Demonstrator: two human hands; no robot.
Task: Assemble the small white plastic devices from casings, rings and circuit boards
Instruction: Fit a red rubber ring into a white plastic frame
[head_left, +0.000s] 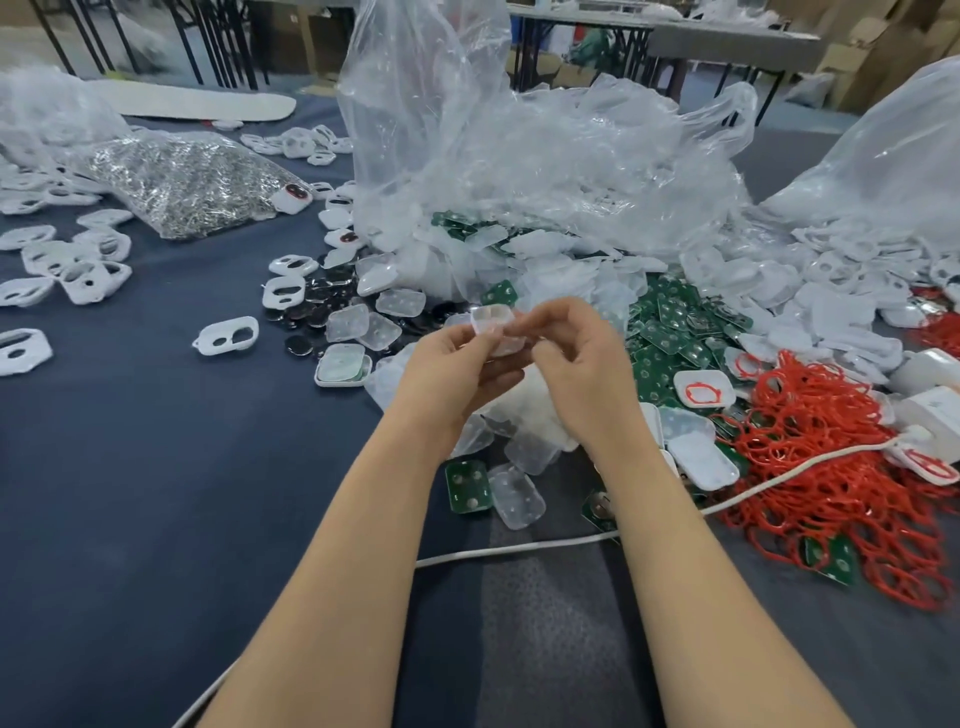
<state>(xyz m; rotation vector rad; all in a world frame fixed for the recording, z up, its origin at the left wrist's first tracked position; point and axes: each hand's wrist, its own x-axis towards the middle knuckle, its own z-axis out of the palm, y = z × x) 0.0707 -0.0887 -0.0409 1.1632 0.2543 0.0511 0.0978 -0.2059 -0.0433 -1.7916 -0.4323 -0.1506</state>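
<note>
Above the middle of the table my left hand (457, 364) holds a small white casing (492, 322) by its edge. My right hand (576, 358) pinches the same casing from the right, fingertips meeting at its side. Green circuit boards (670, 332) lie heaped just right of my hands, and one board (467, 486) lies alone below them. Red rings (831, 467) form a tangled pile at the right. A white casing with a red ring in it (704, 391) sits at the pile's edge. Clear square covers (400, 304) are scattered left of my hands.
Big crumpled clear plastic bags (519, 156) rise behind the parts. A bag of small metal pieces (192, 182) lies at the back left. White casings with two holes (226, 336) dot the dark blue tabletop (156, 467). A white cable (519, 548) runs across near my forearms.
</note>
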